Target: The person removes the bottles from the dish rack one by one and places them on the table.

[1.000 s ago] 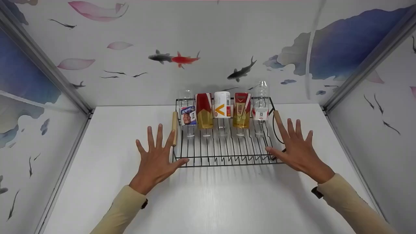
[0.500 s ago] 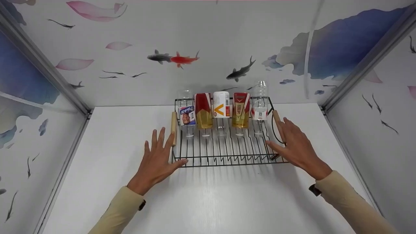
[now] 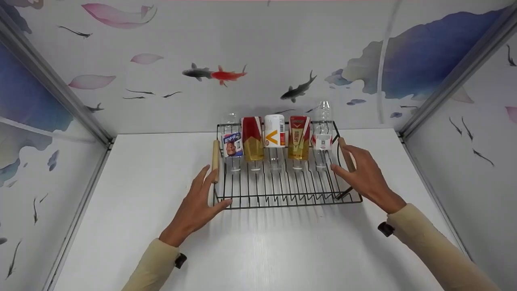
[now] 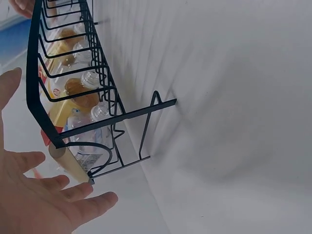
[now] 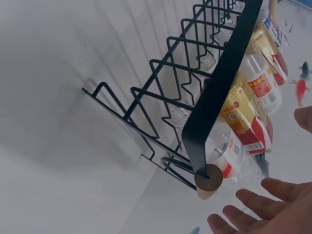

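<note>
White table (image 3: pixel 262 250): fills the lower half of the head view, walled on three sides by panels printed with fish and petals.

Black wire rack (image 3: pixel 278 190): stands on the table at centre frame, slightly above the middle, front edge toward the viewer; a wooden handle on each short side.

Left hand (image 3: pixel 198 204): lower left of centre, fingers straight and spread, holding nothing. Fingertips lie beside the left wooden handle (image 3: pixel 215 160); the thumb reaches the rack's front left corner. Whether skin touches wood cannot be told; the left wrist view shows the fingers just beside the handle end (image 4: pixel 68 163).

Right hand (image 3: pixel 365 178): right of centre, fingers extended along the right wooden handle (image 3: pixel 346 154), thumb pointing inward over the wires. No closed grasp; the right wrist view shows the fingers (image 5: pixel 253 209) spread just below the handle end (image 5: pixel 207 179).

Bottles (image 3: pixel 276 139): five in a row at the rack's back, necks pointing toward the front. From frame left: clear with blue label, red-and-gold, white with orange mark, red-and-gold, clear with white label.
</note>
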{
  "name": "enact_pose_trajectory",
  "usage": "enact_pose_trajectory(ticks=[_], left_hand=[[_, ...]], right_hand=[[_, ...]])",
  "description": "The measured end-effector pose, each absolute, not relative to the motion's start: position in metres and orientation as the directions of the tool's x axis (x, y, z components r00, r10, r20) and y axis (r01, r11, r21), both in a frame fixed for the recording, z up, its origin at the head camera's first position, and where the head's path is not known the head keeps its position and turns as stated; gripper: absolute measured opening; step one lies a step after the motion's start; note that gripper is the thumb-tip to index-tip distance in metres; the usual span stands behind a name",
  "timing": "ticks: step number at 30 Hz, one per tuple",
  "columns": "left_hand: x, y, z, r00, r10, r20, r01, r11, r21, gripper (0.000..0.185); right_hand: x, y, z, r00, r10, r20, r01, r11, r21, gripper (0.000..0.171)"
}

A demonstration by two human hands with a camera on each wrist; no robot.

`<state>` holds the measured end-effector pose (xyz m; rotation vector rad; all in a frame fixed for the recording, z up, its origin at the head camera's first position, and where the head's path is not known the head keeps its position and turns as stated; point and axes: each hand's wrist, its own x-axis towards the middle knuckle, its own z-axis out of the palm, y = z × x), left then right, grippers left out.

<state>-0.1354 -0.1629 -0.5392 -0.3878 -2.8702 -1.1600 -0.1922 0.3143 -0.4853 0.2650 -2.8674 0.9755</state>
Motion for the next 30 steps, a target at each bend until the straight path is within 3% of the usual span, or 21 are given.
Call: enact_pose_trajectory(ticks=[18,30], left_hand=[[-0.138,-0.153,-0.563,-0.981,0.191,0.046,0.12,0.399,0.909,0.125],[-0.134,-0.148,-0.574,-0.992,0.126,-0.007,0.043,0.389,0.92,0.132]], right_hand=[[-0.224,0.309,-0.484,-0.988,-0.127,0.083,-0.15,0.745,-0.65,0.08],[-0.245,0.305,-0.485,-0.988,-0.148,0.053,-0.146,0.738,-0.659,0.084]])
